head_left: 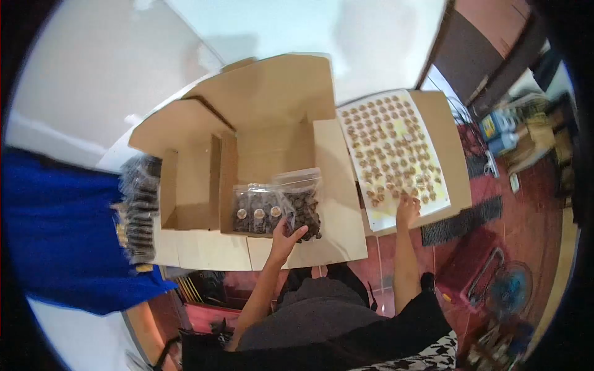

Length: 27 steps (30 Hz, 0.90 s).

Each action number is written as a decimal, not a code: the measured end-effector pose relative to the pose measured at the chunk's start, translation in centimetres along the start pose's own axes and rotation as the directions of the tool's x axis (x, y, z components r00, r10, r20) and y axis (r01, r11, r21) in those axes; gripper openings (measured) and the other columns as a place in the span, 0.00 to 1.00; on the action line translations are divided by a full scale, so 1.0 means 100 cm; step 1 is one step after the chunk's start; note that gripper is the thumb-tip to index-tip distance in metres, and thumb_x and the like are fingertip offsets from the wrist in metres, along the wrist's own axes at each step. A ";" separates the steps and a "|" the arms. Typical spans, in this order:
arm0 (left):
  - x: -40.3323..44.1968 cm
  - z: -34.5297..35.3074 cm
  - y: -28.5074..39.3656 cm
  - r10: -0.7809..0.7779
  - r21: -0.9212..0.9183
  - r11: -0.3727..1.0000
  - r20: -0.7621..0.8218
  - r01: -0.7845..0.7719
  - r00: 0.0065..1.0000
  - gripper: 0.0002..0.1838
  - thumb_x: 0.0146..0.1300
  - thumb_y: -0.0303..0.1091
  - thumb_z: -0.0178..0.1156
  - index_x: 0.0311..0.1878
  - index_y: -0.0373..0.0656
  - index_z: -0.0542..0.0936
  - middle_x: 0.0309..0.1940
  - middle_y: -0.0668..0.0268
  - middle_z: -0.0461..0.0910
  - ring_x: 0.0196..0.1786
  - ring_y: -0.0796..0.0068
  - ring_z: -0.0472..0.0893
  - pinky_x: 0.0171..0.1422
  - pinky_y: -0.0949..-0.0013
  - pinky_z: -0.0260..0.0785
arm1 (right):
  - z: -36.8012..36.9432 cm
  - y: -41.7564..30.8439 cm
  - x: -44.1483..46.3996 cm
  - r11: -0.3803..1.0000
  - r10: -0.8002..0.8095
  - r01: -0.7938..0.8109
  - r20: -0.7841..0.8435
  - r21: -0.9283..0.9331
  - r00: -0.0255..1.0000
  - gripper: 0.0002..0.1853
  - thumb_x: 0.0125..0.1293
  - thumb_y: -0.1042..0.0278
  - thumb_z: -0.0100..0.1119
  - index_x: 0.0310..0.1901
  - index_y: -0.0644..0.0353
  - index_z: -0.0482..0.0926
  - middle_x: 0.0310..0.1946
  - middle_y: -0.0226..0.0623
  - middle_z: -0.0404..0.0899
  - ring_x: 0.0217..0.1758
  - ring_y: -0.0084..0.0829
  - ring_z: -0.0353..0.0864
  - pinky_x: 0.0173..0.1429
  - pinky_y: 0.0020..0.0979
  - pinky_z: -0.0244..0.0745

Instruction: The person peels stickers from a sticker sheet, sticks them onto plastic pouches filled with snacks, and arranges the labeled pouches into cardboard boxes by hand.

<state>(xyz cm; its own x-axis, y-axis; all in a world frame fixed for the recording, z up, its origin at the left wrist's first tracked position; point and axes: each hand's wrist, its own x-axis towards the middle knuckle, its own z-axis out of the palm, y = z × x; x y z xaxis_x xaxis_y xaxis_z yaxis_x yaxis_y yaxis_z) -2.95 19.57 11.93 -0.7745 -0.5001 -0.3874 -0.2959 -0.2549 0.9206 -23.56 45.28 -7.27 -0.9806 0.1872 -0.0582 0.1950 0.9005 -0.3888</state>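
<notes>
My left hand (287, 238) is at the front edge of an open cardboard box, its thumb and fingers apart around the lower left of a clear zip bag (303, 207) of dark brown pieces. Left of that bag, more clear bags (255, 213) with dark contents and round pale labels lie in the box. My right hand (408, 209) reaches to the lower part of a white sheet (380, 219) covered with rows of small brown clumps (383, 145). Its fingertips are together at the clumps; what they hold, if anything, is too small to tell.
An open cardboard box (266, 142) stands beside a smaller one (189, 185). Stacked clear packets (141, 210) lie at the far left by a blue cloth (62, 235). Cardboard (445, 148) lies under the sheet. A fan (510, 289) stands on the floor at right.
</notes>
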 end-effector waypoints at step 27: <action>0.013 -0.064 0.013 0.036 -0.360 0.920 -0.318 -0.156 0.948 0.29 0.51 0.37 0.59 0.53 0.33 0.61 0.48 0.61 0.67 0.50 0.73 0.66 0.55 0.73 0.55 | -0.001 0.031 0.012 0.539 0.005 -0.197 0.232 0.819 0.973 0.13 0.51 0.65 0.56 0.35 0.63 0.69 0.32 0.34 0.69 0.38 0.27 0.66 0.42 0.31 0.61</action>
<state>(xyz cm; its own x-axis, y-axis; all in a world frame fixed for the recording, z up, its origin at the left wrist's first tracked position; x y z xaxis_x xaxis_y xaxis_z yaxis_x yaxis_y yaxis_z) -0.78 13.26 12.29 -0.5671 -0.7459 -0.3493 0.0496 -0.4542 0.8895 -24.13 48.34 -8.49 -0.9577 0.0954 -0.2714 0.2821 0.1273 -0.9509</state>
